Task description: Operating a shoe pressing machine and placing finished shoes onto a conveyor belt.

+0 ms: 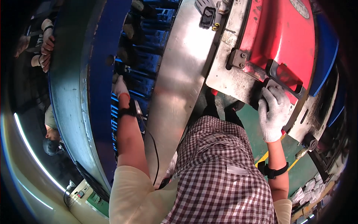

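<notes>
My left hand point(120, 87), in a white knit glove, reaches into a blue slotted rack point(143, 61) on the left. Its fingertips are beside dark, rounded parts point(128, 52) in the slots. Shadow partly hides these fingers, so I cannot make out a grip. On the right, my right hand point(275, 109), also gloved, lies at the near edge of a red machine cover point(270, 33). Its fingers bend over a dark block point(257, 94), whose kind I cannot tell. Just beyond the knuckles is a black handle-like bracket point(289, 80) on the cover.
A bare metal ledge point(179, 71) runs between rack and machine. Grey gloves point(205, 5) and a black device point(207, 17) lie at its far end. Behind a blue beam point(102, 67) at left, another person's hands point(46, 50) show. A black cable point(156, 149) hangs by my left arm.
</notes>
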The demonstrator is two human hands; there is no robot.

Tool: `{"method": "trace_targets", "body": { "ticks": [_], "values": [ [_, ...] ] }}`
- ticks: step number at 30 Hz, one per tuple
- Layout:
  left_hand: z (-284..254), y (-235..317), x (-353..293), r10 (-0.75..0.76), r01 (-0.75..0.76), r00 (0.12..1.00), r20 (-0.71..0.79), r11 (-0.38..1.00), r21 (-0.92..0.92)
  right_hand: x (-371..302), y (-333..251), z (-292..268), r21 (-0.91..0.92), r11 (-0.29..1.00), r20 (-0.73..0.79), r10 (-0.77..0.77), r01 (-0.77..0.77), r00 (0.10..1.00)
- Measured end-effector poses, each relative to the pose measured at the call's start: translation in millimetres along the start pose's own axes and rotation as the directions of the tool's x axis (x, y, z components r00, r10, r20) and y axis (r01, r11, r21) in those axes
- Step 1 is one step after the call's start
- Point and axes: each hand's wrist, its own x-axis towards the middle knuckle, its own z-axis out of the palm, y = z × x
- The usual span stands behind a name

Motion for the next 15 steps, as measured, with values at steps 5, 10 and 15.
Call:
{"method": "trace_targets", "body": {
  "ticks": [5,10,15],
  "values": [
    [15,-29,6,-0.163,0.214,0.977,-0.139,0.74,0.638,-1,2,0,0.021,1.0,0.006,-0.018,0.017,1.0],
    [56,-25,-162,-0.086,-0.119,0.953,0.291,0.777,0.618,-33,2,-6,0.097,0.969,-0.029,0.23,-0.226,0.973],
    [32,8,-249,-0.087,-0.369,0.886,0.456,0.463,0.806,-61,20,1,0.134,0.877,0.026,0.462,-0.461,0.886]
  ]
}}
